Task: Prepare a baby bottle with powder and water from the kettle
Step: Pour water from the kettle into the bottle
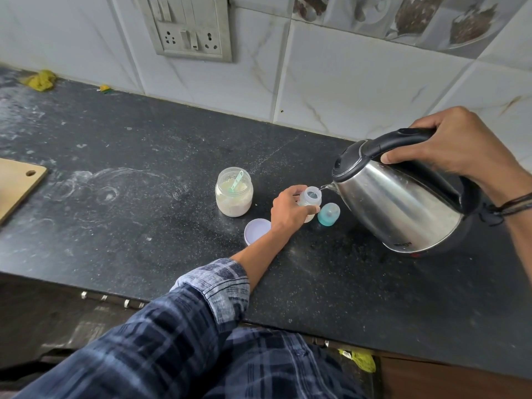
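A small clear baby bottle (311, 197) stands open on the black counter (144, 180), and my left hand (288, 210) is wrapped around its body. My right hand (457, 145) grips the black handle of a steel kettle (400, 203), which is tilted to the left. Its spout sits just over the bottle's mouth, and a thin stream of water runs into it. The bottle's teal cap with teat (328, 214) stands right of the bottle. An open jar of pale powder (233, 194) with a green scoop (237, 181) inside stands to the left.
The jar's white lid (256, 230) lies upside down in front of the jar. A wooden board (17, 185) sits at the counter's left edge. A yellow cloth (39, 79) lies at the back left. A switch and socket panel (188, 27) is on the tiled wall.
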Tool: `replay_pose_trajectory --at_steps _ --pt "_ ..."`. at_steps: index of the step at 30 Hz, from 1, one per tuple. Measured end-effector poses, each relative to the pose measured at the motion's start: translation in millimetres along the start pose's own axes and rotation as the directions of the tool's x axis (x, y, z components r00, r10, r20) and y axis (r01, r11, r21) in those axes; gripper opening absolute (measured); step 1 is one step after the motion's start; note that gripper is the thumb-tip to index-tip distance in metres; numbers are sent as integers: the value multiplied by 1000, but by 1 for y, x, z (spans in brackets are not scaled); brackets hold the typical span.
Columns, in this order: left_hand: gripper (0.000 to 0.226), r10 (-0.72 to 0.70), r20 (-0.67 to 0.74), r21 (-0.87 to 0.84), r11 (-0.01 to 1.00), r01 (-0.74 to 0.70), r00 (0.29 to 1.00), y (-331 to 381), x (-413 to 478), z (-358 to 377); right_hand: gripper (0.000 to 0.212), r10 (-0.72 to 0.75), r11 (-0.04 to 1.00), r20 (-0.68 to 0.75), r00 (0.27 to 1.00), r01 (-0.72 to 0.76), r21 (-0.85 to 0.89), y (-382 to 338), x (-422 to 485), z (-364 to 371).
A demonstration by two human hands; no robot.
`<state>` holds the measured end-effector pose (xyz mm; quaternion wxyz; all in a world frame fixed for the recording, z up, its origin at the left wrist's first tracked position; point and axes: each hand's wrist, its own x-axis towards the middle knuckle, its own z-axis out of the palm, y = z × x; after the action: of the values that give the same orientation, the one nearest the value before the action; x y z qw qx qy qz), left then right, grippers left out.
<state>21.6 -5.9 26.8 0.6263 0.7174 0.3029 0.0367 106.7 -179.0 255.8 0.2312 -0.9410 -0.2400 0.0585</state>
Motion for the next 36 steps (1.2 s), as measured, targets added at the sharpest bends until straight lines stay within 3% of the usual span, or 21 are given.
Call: replay_pose_trajectory --at_steps 36 --pt "63 10 0 -1 1000 -10 1000 -4 3 1 33 4 999 14 1000 -4 -33 -11 2 -11"
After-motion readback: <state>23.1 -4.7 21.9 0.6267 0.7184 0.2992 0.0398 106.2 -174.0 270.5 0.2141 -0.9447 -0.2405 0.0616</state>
